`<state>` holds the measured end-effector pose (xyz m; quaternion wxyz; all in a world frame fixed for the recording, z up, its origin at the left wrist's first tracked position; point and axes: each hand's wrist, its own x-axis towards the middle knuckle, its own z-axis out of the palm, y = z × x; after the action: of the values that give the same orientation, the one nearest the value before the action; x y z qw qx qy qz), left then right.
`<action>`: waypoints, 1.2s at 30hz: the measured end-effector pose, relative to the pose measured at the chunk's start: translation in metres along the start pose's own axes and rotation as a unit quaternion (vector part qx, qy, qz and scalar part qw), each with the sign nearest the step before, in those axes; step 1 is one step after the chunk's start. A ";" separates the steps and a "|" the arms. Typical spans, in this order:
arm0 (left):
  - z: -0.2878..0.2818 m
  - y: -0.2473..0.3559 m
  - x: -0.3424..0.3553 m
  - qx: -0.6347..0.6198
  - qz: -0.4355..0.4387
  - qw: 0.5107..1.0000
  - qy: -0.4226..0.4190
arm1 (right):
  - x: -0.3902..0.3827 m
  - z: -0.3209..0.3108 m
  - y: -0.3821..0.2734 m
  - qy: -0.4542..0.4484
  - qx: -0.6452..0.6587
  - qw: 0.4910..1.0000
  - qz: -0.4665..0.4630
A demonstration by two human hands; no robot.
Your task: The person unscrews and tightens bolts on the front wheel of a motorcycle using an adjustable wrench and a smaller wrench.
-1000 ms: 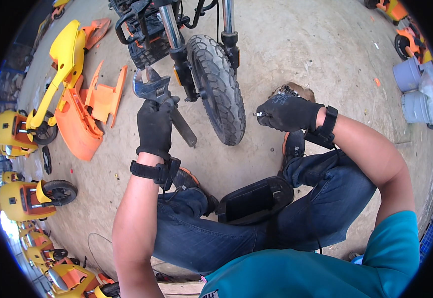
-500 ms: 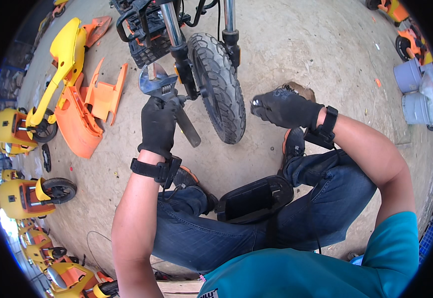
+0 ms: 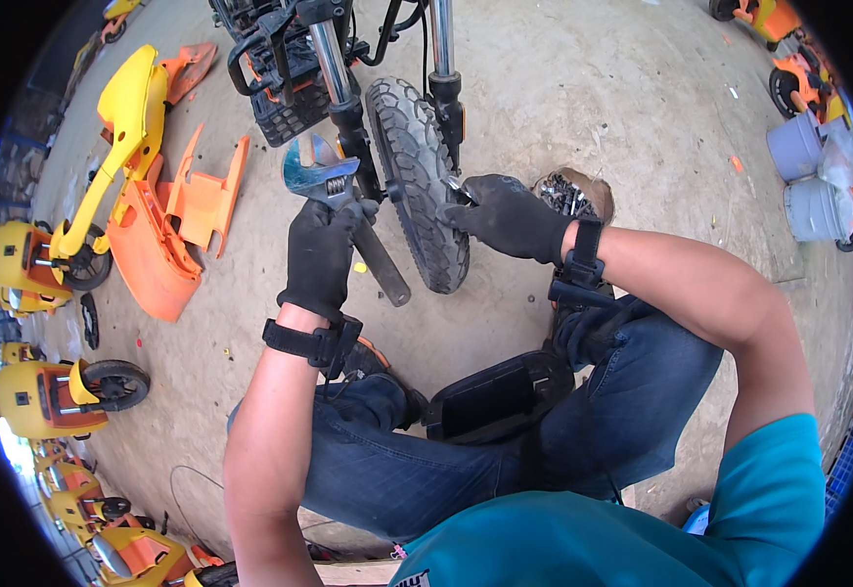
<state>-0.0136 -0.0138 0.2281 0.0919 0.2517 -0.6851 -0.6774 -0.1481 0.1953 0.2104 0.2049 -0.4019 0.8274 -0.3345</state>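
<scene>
My left hand [image 3: 321, 249], in a black glove, is closed around the handle of an adjustable wrench [image 3: 383, 264]. The wrench's broad jaw points up and left, beside the black lower leg of the front fork [image 3: 351, 132]. Between my hands stands the front wheel [image 3: 415, 157] of a partly stripped scooter, its knobbly tyre facing me. My right hand [image 3: 515, 217], also gloved, is at the right side of this wheel, near the lower end of the other fork leg [image 3: 447, 108]. Its fingertips pinch a small silvery metal part [image 3: 454, 183], whose exact kind is unclear.
A round container of loose metal hardware [image 3: 571, 196] sits beyond my right wrist. Orange and yellow body panels [image 3: 157, 254] lie at the left, near several parked yellow scooters [image 3: 50, 399]. Buckets [image 3: 816, 210] stand far right. A black tray-like part [image 3: 490, 401] lies between my legs.
My right hand has moved left from beside the hardware container to the wheel, carrying the small metal part. My left hand and the wrench have shifted slightly right and down.
</scene>
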 end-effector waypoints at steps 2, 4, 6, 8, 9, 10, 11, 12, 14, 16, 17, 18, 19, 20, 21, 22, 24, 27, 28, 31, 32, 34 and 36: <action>0.000 -0.001 0.001 0.012 0.002 1.000 -0.010 | 0.002 0.006 0.004 0.001 -0.013 1.000 0.003; 0.004 0.002 0.002 0.027 -0.004 0.999 -0.021 | 0.004 0.010 0.010 0.001 -0.029 1.000 0.001; 0.008 0.004 0.002 0.026 -0.007 0.999 -0.029 | 0.001 0.008 0.001 0.009 0.009 0.999 0.033; 0.007 0.002 0.004 0.039 -0.009 0.998 -0.041 | 0.002 0.001 -0.002 -0.021 -0.015 0.999 0.024; 0.006 0.002 0.004 0.032 -0.011 0.998 -0.047 | 0.001 -0.002 -0.001 -0.016 0.003 1.000 0.013; 0.005 0.003 0.003 0.025 -0.012 0.998 -0.053 | 0.001 -0.006 0.000 -0.026 -0.001 1.000 0.012; 0.008 0.005 0.000 0.018 -0.010 0.998 -0.059 | 0.002 -0.012 0.000 -0.036 -0.003 0.999 0.015; 0.006 0.003 0.000 0.001 -0.009 0.998 -0.067 | 0.003 -0.015 0.002 -0.047 -0.003 0.999 0.015; 0.006 0.008 -0.003 0.015 -0.028 0.998 -0.062 | 0.013 -0.019 0.017 -0.103 -0.015 0.994 -0.016; 0.015 0.019 -0.008 0.022 -0.036 0.997 -0.061 | 0.020 -0.021 0.035 -0.079 -0.068 0.991 -0.079; 0.013 0.020 -0.011 0.031 -0.042 0.997 -0.059 | 0.024 -0.021 0.039 -0.039 -0.087 0.991 -0.096; 0.015 0.022 -0.011 0.037 -0.044 0.996 -0.061 | 0.026 -0.025 0.046 0.003 -0.112 0.988 -0.109; 0.020 0.027 -0.012 0.056 -0.041 0.996 -0.064 | 0.029 -0.030 0.053 0.050 -0.130 0.980 -0.143; 0.030 0.035 -0.014 0.070 -0.044 0.995 -0.056 | 0.029 -0.040 0.047 0.054 -0.112 0.985 -0.119; 0.034 0.041 -0.017 0.071 -0.043 0.995 -0.049 | 0.024 -0.054 0.033 0.051 -0.056 0.995 -0.072; 0.037 0.043 -0.017 0.065 -0.043 0.996 -0.045 | 0.017 -0.064 0.019 0.046 -0.006 0.999 -0.019; 0.034 0.043 -0.014 -0.001 -0.018 0.997 -0.077 | 0.011 -0.066 0.007 0.019 0.022 0.997 -0.069; 0.028 0.038 -0.011 -0.026 0.061 0.993 -0.099 | 0.017 -0.047 0.005 0.006 -0.029 0.987 -0.159; 0.021 0.034 -0.006 -0.053 0.069 0.987 -0.132 | 0.018 -0.040 0.006 0.005 -0.061 0.980 -0.192; 0.029 0.037 -0.003 0.094 0.158 0.978 -0.100 | 0.001 -0.041 -0.010 -0.003 0.022 0.983 -0.184; 0.033 0.040 0.000 0.133 0.181 0.969 -0.100 | 0.000 -0.040 -0.013 -0.007 0.040 0.985 -0.167; 0.037 0.040 0.004 0.124 0.184 0.969 -0.104 | 0.008 -0.033 -0.008 0.026 0.012 0.985 -0.168; 0.037 0.041 0.009 0.093 0.171 0.975 -0.106 | 0.008 -0.034 -0.006 0.063 -0.067 0.968 -0.233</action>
<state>-0.0475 0.0133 0.2634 0.1097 0.0653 -0.7835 -0.6081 -0.1703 0.1990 0.2376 0.0420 -0.5744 0.7427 -0.3415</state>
